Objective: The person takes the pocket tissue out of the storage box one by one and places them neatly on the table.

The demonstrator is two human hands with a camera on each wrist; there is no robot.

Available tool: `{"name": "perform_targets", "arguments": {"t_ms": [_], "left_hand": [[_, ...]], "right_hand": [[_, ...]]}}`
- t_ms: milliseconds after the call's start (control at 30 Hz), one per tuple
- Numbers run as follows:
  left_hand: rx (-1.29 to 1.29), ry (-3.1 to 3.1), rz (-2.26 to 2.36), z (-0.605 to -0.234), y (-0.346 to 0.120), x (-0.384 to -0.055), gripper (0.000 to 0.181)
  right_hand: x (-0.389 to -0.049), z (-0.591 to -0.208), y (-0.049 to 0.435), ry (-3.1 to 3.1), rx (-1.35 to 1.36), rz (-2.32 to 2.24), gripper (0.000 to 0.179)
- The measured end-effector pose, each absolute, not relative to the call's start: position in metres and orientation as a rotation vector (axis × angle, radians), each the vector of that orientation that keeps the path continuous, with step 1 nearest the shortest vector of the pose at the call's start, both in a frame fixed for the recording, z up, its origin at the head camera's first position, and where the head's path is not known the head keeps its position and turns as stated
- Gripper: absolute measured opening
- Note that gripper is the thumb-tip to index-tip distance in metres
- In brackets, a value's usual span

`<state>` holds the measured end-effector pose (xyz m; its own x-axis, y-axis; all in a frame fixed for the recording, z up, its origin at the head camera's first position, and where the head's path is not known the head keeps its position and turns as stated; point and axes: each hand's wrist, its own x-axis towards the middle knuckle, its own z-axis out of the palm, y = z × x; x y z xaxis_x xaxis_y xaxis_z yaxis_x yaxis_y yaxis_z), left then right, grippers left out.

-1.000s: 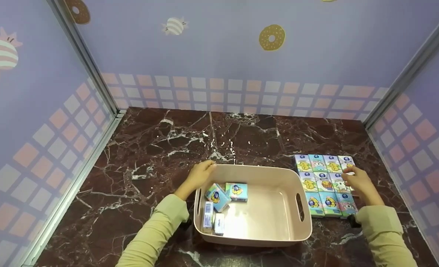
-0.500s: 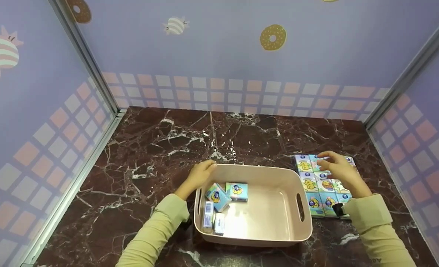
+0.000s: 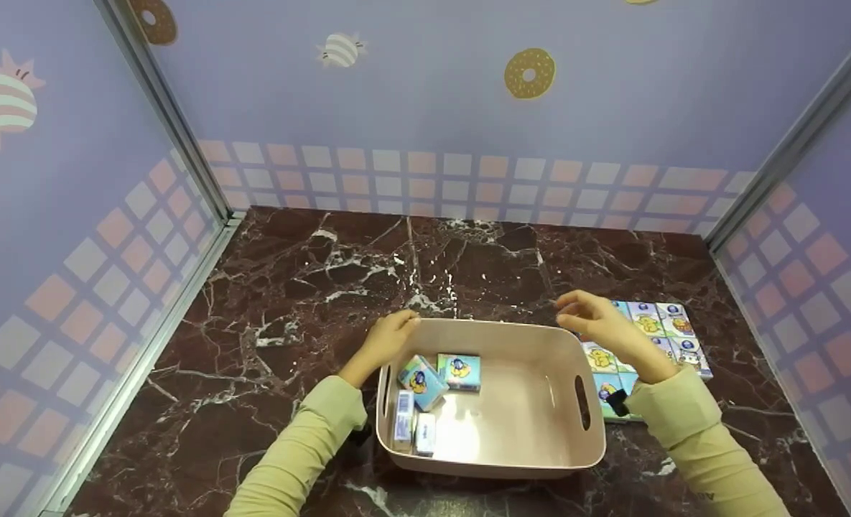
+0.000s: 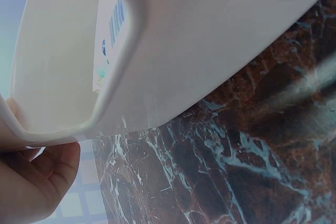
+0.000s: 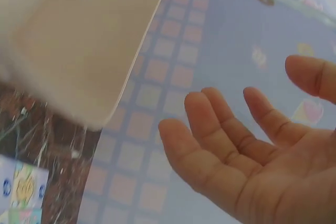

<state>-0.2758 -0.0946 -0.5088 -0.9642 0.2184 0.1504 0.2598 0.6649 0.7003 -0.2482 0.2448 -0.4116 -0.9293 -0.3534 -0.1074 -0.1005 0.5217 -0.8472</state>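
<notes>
My left hand (image 3: 389, 339) grips the far left corner of a beige plastic storage bin (image 3: 500, 335); in the left wrist view its fingers (image 4: 64, 167) curl by the rim below the handle hole. Inside the bin, at its left side, lie several small cartoon-printed packs (image 3: 459, 368) that look like pocket tissues. My right hand (image 3: 601, 327), fingers spread and loosely bent, hovers by the bin's far right corner and holds nothing. Under that hand and wrist, more such packs (image 3: 646, 319) lie flat in rows right of the bin, partly hidden.
The bin stands on a dark red marbled surface (image 3: 310, 287). Purple printed panels rise behind it (image 3: 425, 93) and at the left and right sides (image 3: 827, 251), with metal strips along their joints.
My right hand has moved left from above the right side of the pack rows to the bin's far right corner, uncovering packs at the right. My left hand and the bin stay put.
</notes>
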Motion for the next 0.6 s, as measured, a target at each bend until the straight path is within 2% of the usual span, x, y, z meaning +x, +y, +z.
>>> {"name": "perform_targets", "arguments": {"t_ms": [333, 600], "left_hand": [[-0.399, -2.811, -1.206, -0.511, -0.094, -0.277, 0.022], [-0.398, -2.810, -1.208, -0.510, -0.094, -0.278, 0.022]], "right_hand": [[-0.247, -0.420, 0.202, 2.367, -0.665, -1.299, 0.031], [-0.239, -0.431, 0.169, 2.286, -0.889, -1.115, 0.041]]}}
